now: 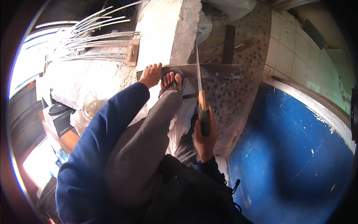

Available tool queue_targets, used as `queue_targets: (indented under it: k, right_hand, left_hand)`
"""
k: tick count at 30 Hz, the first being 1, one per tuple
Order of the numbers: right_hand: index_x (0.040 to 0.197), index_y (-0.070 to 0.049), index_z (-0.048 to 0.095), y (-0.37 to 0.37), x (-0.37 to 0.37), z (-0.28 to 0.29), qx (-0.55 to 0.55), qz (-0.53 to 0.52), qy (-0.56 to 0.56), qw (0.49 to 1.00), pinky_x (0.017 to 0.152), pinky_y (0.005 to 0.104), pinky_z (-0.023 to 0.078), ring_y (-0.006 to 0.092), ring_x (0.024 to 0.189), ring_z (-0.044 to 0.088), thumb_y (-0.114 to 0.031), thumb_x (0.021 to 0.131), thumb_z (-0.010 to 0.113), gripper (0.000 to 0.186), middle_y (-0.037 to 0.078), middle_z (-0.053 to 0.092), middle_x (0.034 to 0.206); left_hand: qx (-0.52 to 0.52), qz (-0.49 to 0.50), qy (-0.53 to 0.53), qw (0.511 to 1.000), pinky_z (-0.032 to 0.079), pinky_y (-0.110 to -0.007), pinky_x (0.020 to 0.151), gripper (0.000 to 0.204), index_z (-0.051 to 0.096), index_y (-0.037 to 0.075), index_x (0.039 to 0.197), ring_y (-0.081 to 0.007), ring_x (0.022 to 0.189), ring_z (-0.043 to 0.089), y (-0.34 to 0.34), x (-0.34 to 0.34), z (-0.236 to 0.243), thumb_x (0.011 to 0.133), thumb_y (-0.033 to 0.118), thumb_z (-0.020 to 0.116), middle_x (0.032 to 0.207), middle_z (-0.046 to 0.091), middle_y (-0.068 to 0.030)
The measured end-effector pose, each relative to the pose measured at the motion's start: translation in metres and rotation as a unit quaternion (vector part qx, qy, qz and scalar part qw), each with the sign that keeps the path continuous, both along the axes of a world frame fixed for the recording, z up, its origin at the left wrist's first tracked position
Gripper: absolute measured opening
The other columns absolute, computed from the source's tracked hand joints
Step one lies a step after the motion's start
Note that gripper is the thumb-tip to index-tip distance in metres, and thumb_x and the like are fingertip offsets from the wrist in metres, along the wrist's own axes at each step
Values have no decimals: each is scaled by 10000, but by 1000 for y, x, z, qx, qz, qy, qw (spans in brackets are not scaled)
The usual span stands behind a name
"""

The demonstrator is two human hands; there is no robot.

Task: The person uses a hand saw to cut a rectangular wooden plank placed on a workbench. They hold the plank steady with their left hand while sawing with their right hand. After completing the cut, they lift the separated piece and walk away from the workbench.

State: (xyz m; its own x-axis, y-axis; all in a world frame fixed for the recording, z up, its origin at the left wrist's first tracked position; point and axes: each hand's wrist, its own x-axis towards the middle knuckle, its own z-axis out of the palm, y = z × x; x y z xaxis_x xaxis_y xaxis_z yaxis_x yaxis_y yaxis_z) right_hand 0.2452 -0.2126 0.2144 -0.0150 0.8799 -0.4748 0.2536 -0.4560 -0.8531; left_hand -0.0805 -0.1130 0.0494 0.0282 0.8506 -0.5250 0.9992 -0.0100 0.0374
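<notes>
A dark brown wooden plank (pixel 220 71) lies crosswise over a pale concrete ledge, its right end jutting out past the edge. My left hand (pixel 150 75) grips its left part, fingers curled over the far side. Beside that hand, my foot (pixel 171 82) in a dark flip-flop presses on the plank. In my right hand (pixel 206 136) is a handsaw (pixel 201 99), its handle wrapped by my fingers. The thin blade points away from me and crosses the plank just right of the ledge. Whether the teeth have cut into the wood cannot be made out.
Several thin pale rods (pixel 100 37) stick out at the upper left near a small wooden block (pixel 132 52). A blue panel (pixel 287 149) stands close on my right. Another dark wood piece (pixel 228 44) lies on the pebbled floor (pixel 250 48). A black boxy device (pixel 59 115) sits at left.
</notes>
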Motion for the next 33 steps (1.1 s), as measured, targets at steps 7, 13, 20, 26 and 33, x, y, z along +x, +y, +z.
queue_targets:
  k: [7,13,20,26,33]
  right_hand:
    - [1510,-37,500,-46,32,31,43,42,-57,997,886,386,574,352,1097,733,-34,884,661,646,249,689,1289]
    - [1511,-47,502,22,-4,-23,35,-35,8,999,873,413,582,352,1119,726,-31,896,641,630,248,693,1275]
    - [1528,-86,483,-31,21,34,80,63,-99,990,919,406,578,363,1181,693,-37,884,661,669,249,686,1282]
    - [1516,-60,497,25,-12,-5,-34,-10,-5,999,929,377,570,271,1142,723,-10,871,668,669,218,694,1289]
    - [1500,3,501,-25,15,44,110,46,-86,989,891,351,556,234,1028,729,-2,907,641,609,215,709,1225]
  left_hand:
    - [1,-44,10,999,528,-473,884,353,496,29,1211,-370,1010,681,0,-5,-5,889,50,641,1041,657,-194]
    - [14,-38,4,999,525,-473,882,371,498,34,1211,-362,1000,679,1,-1,-8,877,41,658,1040,657,-194]
    - [-10,-35,18,999,523,-471,873,381,490,37,1217,-362,997,678,1,-2,-5,878,44,663,1055,652,-198]
    - [-17,-39,17,999,526,-462,869,378,483,37,1216,-350,1008,679,3,2,1,883,70,659,1048,648,-188]
    - [13,-41,29,999,531,-456,860,373,490,36,1210,-346,1005,676,-5,-4,-9,875,53,651,1038,647,-183]
